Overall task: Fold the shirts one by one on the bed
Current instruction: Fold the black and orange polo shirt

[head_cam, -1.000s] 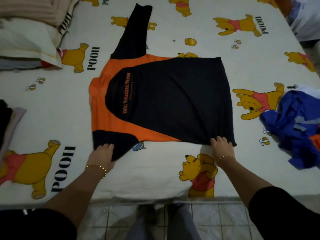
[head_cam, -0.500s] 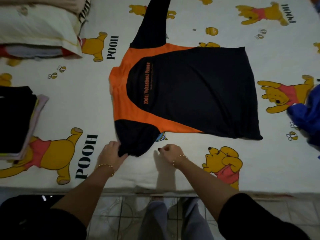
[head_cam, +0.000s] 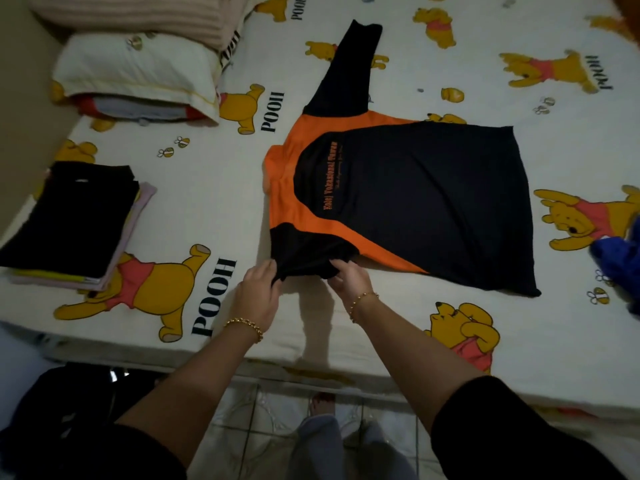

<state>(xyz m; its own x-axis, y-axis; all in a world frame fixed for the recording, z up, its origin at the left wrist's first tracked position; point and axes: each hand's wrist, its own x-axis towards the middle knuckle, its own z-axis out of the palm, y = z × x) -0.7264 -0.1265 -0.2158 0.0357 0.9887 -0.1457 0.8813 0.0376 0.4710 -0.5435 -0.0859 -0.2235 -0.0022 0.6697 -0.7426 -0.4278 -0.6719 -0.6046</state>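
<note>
Head | left hand (head_cam: pixel 259 289), right hand (head_cam: pixel 350 283) grip near sleeve (head_cam: pixel 306 252) (black) | shirt (head_cam: pixel 422 206) on bed (head_cam: pixel 221 188)

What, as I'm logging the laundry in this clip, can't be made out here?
All in the head view:
- The black-and-orange shirt: its orange lettering is too small and blurred to read.
- Its near sleeve's end: bunched in the grip of the left hand and right hand.
- The blue garment: cut off by the right edge.
- The folded stack: the black top piece hides how many lie beneath.
</note>
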